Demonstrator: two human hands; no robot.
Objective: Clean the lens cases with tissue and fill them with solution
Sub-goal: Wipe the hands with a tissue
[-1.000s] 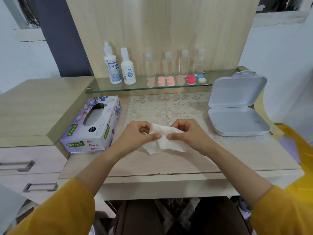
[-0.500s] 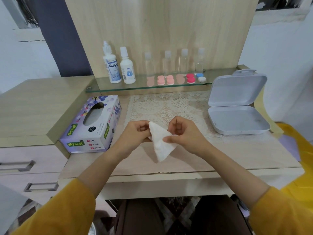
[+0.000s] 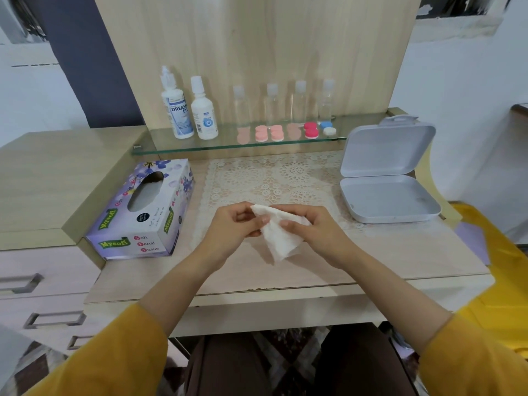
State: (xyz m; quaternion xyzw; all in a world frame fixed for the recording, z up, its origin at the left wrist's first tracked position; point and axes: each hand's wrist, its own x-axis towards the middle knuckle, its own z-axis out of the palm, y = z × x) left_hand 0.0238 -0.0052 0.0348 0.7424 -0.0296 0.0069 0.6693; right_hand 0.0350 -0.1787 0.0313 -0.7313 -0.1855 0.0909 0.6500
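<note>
A folded white tissue [image 3: 278,238] hangs between both hands above the desk's front middle. My left hand [image 3: 234,227] pinches its upper left corner, and my right hand [image 3: 311,227] pinches its upper right side. Several lens cases stand in a row on the glass shelf [image 3: 200,145]: pale pink ones [image 3: 268,132], a red one [image 3: 311,130] and a blue and white one [image 3: 328,128]. Two white solution bottles [image 3: 190,112] stand at the shelf's left end, with several clear small bottles [image 3: 285,104] behind the cases.
A purple tissue box [image 3: 143,210] lies at the left of the desk. An open grey plastic box [image 3: 385,181] sits at the right. A lace mat [image 3: 274,178] covers the desk's middle. Drawers are at the lower left.
The tissue has been folded from a flat spread sheet into a narrower hanging piece. Both hands stay close together at the desk's middle.
</note>
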